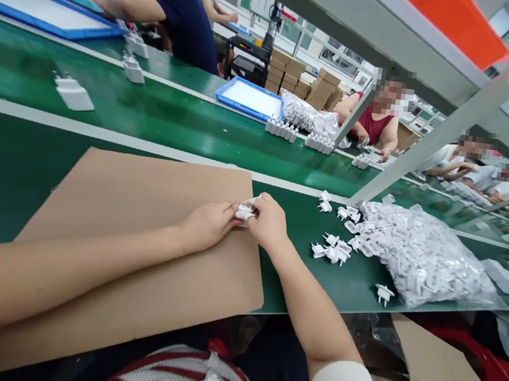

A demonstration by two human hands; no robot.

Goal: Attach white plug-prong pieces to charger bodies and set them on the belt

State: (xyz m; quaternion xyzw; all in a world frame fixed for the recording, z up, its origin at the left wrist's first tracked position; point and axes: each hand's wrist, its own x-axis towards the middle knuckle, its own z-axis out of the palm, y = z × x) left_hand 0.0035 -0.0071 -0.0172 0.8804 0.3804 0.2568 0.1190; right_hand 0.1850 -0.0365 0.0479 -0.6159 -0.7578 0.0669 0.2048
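My left hand (pixel 210 225) and my right hand (pixel 271 222) meet over the right part of a cardboard sheet (pixel 140 200). Between their fingertips is a small white plastic charger part (pixel 245 210), gripped from both sides. Fingers cover much of it, so its full shape is hidden. Right of my right hand, loose white plug pieces with pins (pixel 333 249) lie scattered on the green bench. Beyond them a clear plastic bag (pixel 433 258) spills more of the same white pieces. One single plug piece (pixel 383 294) lies near the bench's front edge.
A green conveyor belt (pixel 174 120) runs behind the bench, carrying a white charger (pixel 74 94). Across it are blue trays (pixel 251 98), rows of white chargers (pixel 282 130) and several seated people. A slanted metal post (pixel 430 138) rises at the right. Cardboard boxes (pixel 451 366) stand below the bench.
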